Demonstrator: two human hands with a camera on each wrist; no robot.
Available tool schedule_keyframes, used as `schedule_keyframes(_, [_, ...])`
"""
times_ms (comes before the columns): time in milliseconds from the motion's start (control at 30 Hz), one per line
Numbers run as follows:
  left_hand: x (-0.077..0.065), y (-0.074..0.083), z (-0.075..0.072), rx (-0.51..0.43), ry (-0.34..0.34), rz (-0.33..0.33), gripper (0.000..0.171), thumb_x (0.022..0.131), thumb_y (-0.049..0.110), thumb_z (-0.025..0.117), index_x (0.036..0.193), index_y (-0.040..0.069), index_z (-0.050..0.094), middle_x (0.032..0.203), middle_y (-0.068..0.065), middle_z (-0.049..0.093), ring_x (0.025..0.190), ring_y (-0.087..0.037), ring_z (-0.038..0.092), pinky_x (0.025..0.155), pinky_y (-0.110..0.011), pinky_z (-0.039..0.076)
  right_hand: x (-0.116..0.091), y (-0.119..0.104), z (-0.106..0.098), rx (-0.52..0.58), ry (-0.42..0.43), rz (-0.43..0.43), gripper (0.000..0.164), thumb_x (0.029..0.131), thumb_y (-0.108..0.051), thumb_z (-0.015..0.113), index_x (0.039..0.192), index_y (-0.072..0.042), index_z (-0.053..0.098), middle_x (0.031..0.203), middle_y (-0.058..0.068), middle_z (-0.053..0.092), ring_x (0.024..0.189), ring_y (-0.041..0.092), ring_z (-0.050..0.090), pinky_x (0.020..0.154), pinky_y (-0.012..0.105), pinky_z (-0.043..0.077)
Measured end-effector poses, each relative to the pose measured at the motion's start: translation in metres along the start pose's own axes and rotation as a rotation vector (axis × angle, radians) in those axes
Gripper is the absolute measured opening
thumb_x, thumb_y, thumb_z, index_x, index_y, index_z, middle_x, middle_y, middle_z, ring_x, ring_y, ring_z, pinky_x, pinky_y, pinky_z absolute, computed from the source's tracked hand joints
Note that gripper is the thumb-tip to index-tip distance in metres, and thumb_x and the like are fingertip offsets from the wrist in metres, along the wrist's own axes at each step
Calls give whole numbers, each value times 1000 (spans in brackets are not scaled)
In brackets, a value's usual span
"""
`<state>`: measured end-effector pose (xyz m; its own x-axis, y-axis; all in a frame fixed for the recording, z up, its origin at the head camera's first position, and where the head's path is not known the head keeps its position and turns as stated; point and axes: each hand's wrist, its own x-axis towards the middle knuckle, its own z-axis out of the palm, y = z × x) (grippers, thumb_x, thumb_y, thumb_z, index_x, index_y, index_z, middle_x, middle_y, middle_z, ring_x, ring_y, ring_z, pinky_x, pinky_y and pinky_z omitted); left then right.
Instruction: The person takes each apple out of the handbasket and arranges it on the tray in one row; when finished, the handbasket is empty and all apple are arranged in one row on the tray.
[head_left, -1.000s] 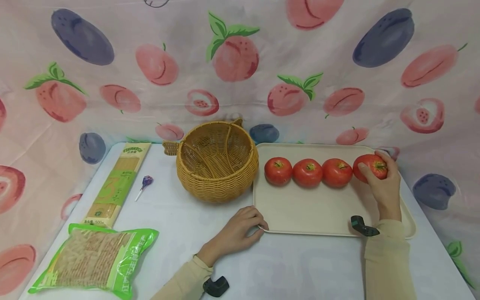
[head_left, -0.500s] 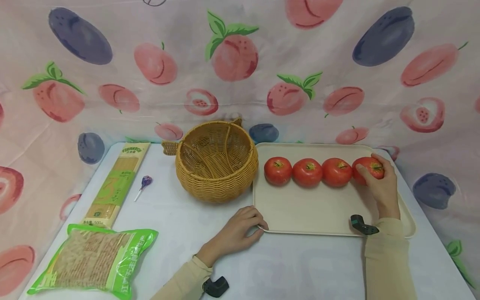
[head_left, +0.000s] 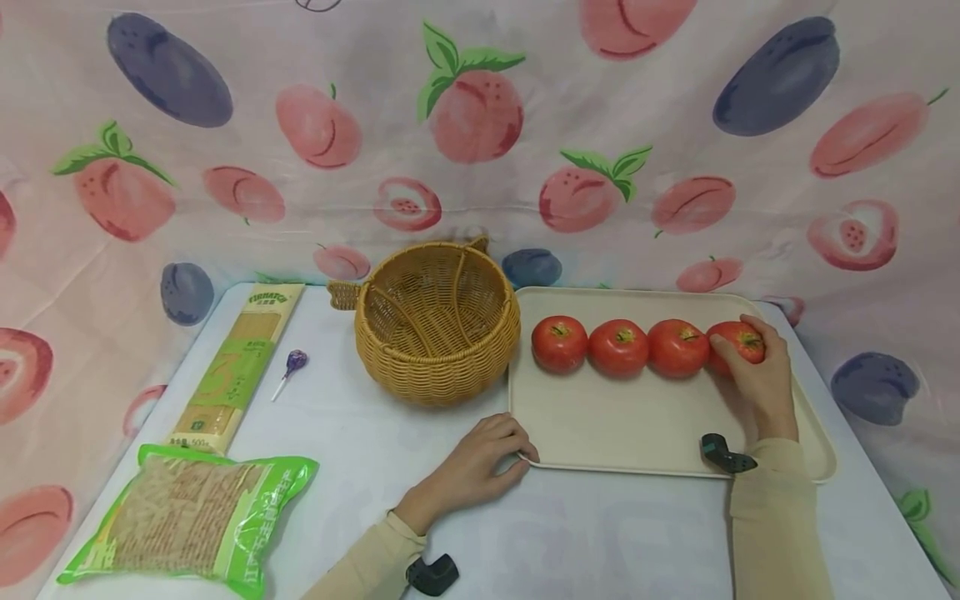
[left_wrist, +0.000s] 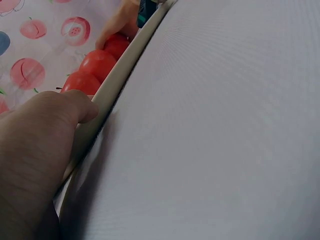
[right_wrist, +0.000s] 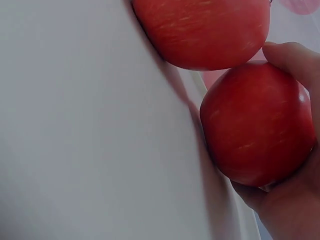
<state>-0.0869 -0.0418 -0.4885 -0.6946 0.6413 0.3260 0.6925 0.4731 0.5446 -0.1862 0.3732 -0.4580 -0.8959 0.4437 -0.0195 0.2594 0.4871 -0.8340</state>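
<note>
My right hand (head_left: 767,385) grips a red apple (head_left: 744,340), its thumb on the left side and its fingers round the far right side. This apple sits at the right end of a row of several red apples on the beige tray (head_left: 607,429). In the right wrist view the held apple (right_wrist: 257,125) is right up against its neighbour apple (right_wrist: 205,30). With my left hand (head_left: 476,467) I hold the tray's near left corner. The left wrist view has a digit over the tray rim (left_wrist: 120,70); the fingers beneath are hidden.
Left of the tray stands a wicker basket (head_left: 435,379) with a fish-tail handle. Farther left lie a lollipop (head_left: 296,361), a long noodle packet (head_left: 236,362) and a green-edged bag (head_left: 183,517). A fruit-print cloth (head_left: 480,192) hangs behind the table.
My right hand has moved the rightmost apple slightly left and down, closer to the row. My left hand stays at the tray corner.
</note>
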Motion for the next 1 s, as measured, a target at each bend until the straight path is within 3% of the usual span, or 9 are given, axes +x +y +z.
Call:
schedule_keyframes(167, [0, 1, -2, 2, -8, -9, 11, 91, 21, 60, 97, 26, 67, 97, 15, 56, 106, -2, 49, 101, -25, 39, 1, 1, 2, 51, -1, 36, 78, 85, -46, 63, 148, -34, 20, 154, 10, 24, 135, 28, 28, 115, 46, 24])
schedule_keyframes(333, [1, 1, -1, 11, -2, -1, 11, 91, 21, 60, 97, 26, 67, 97, 15, 56, 106, -4, 50, 101, -27, 39, 2, 2, 2, 52, -18, 47, 76, 85, -49, 62, 148, -31, 23, 153, 11, 26, 134, 28, 28, 115, 47, 25])
schedule_keyframes(467, [2, 1, 1, -2, -13, -12, 11, 91, 22, 60, 98, 27, 66, 97, 16, 56, 106, -3, 49, 102, -26, 38, 0, 4, -1, 47, -33, 40, 75, 86, -51, 59, 148, -36, 20, 154, 13, 24, 135, 32, 27, 115, 50, 23])
schedule_keyframes(567, [3, 0, 0, -24, -14, -7, 12, 92, 20, 59, 99, 26, 66, 98, 15, 57, 105, -2, 49, 100, -25, 39, -3, 6, -5, 108, -35, 57, 71, 89, -48, 58, 148, -39, 20, 156, 7, 20, 139, 27, 24, 116, 48, 21])
schedule_keyframes(700, [3, -4, -2, -75, 5, -12, 15, 91, 15, 59, 101, 24, 65, 101, 15, 57, 105, -1, 49, 96, -22, 41, -3, 7, -7, 235, 51, 18, 59, 90, -36, 60, 143, -31, 34, 149, 2, 32, 137, 15, 29, 117, 37, 23])
schedule_keyframes(800, [1, -6, -4, -100, 21, -28, 16, 91, 15, 59, 104, 23, 65, 108, 14, 57, 110, -1, 48, 98, -22, 42, -4, 4, -7, 289, 148, -38, 50, 89, -30, 63, 136, -24, 46, 132, -5, 46, 129, 10, 37, 113, 27, 28])
schedule_keyframes(1000, [-10, -11, -12, -125, 56, -123, 23, 91, 15, 60, 112, 24, 63, 122, 12, 54, 120, -5, 47, 104, -27, 41, -12, -1, -14, 249, 282, -182, 37, 90, -22, 62, 126, -17, 56, 114, -13, 52, 111, 2, 46, 86, 14, 37])
